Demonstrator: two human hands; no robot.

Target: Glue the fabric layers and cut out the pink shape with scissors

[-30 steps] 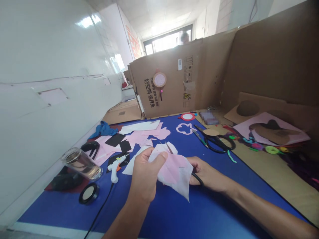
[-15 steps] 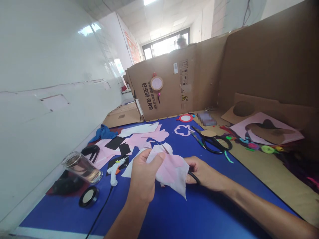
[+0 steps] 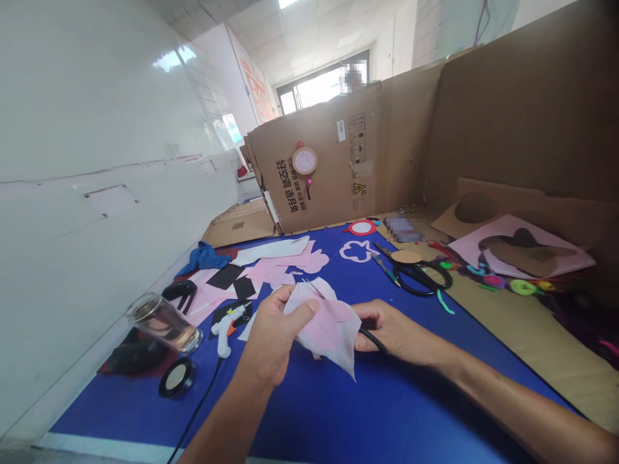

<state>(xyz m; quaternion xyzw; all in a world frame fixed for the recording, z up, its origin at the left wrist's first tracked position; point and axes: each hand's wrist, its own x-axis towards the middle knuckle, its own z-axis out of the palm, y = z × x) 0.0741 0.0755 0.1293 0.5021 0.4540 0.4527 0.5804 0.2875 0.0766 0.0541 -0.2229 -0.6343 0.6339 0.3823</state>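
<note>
My left hand (image 3: 275,332) pinches a thin white sheet (image 3: 338,348) together with a pink piece (image 3: 322,325), thumb on top. Gripped in my right hand (image 3: 382,328) is a pair of scissors (image 3: 372,340) with black handles; its blade tips show at the sheet's far edge, the rest is hidden behind the sheet. Beyond the hands lie pink sheets (image 3: 258,274), black pieces (image 3: 226,276) and a pink flower-shaped outline (image 3: 356,251). Left of my left hand rests a white glue gun (image 3: 225,332).
A glass of liquid (image 3: 167,324) and its black lid (image 3: 177,378) stand at the left. Larger black scissors (image 3: 425,277) and a pencil (image 3: 385,269) lie at the right, near coloured trimmings (image 3: 522,287). Cardboard walls (image 3: 329,167) border the blue table (image 3: 309,419).
The sheet and both hands have shifted slightly left. More of the scissors' two blade tips shows past the sheet's far edge, standing slightly apart.
</note>
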